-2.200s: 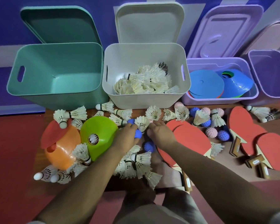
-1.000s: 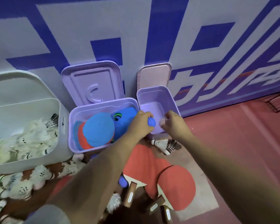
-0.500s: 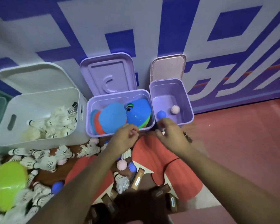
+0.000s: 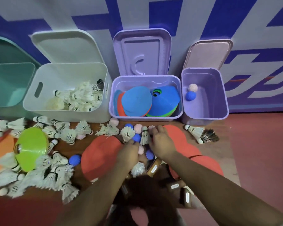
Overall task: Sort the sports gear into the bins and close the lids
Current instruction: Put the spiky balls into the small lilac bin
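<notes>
Four open bins stand along the wall: a teal bin (image 4: 6,85), a white bin (image 4: 64,115) holding shuttlecocks, a wide purple bin (image 4: 145,118) holding flat cones, and a small purple bin (image 4: 206,105). In the small bin lie a pink spiky ball (image 4: 193,87) and a blue spiky ball (image 4: 190,96). My left hand (image 4: 129,154) reaches down with its fingertips at a blue spiky ball (image 4: 136,137) on the floor. My right hand (image 4: 162,141) hovers with spread fingers over pink spiky balls (image 4: 138,128). Neither hand plainly holds anything.
Many shuttlecocks (image 4: 69,134) litter the floor at left, and two lie at right (image 4: 196,131). Red paddles (image 4: 101,154) lie under my arms. A green cone (image 4: 31,149) and an orange cone (image 4: 0,144) lie at far left. Another blue ball (image 4: 74,159) sits nearby. All lids lean open.
Both hands let a blue and a pink ball go into the small purple bin, then drew back down to the balls on the floor. My view swung left.
</notes>
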